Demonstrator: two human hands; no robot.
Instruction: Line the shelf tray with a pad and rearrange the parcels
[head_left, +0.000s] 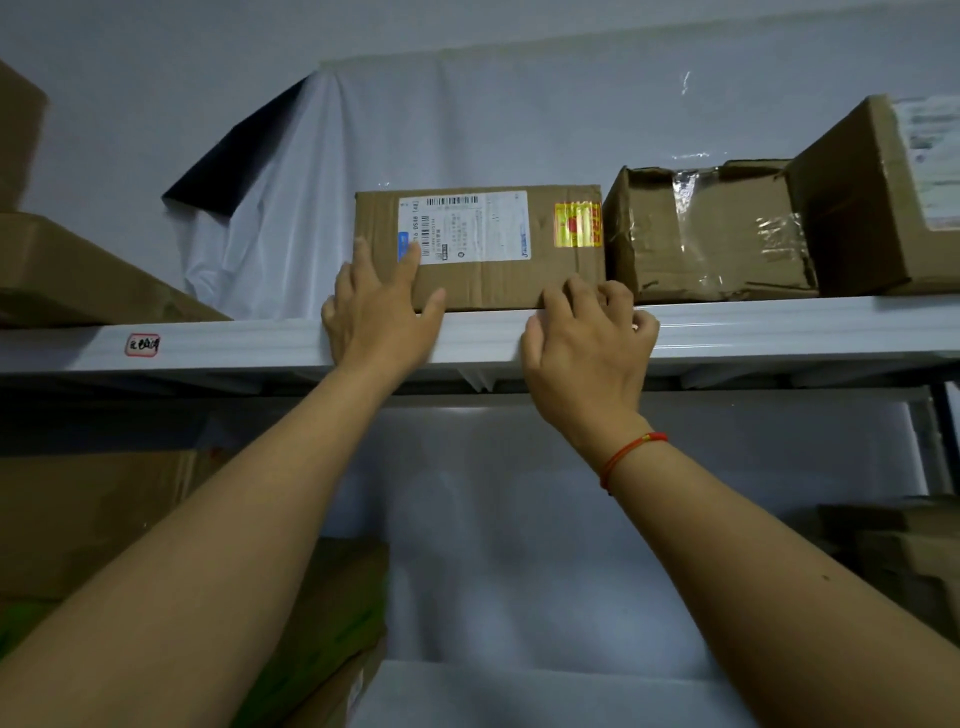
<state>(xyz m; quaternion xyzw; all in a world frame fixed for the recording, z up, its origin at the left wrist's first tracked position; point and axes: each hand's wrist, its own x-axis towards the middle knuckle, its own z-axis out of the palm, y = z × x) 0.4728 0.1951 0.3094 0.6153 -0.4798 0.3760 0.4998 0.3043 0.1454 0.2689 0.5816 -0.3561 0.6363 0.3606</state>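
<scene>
On the upper shelf (779, 322) a labelled cardboard parcel (478, 244) stands with its lower front edge right at the shelf's white front lip. The person's left hand (382, 312) lies flat against the parcel's left front corner, fingers straight and spread, the index fingertip touching the white shipping label (465, 226). The right hand (587, 338) has its fingers curled at the parcel's lower right edge, just over the lip; whether they pinch the cardboard or only rest on it cannot be told. The parcel's right side touches a crumpled, taped box (711, 234), which in turn meets a larger tilted box (872, 202) at the far right, so that side is packed. To the parcel's left a stretch of shelf lies open, backed by a draped white plastic sheet (291, 208) with a dark folded-over corner, before another carton (78, 270) at the left edge. A small handwritten tag (142, 345) sticks to the lip.
</scene>
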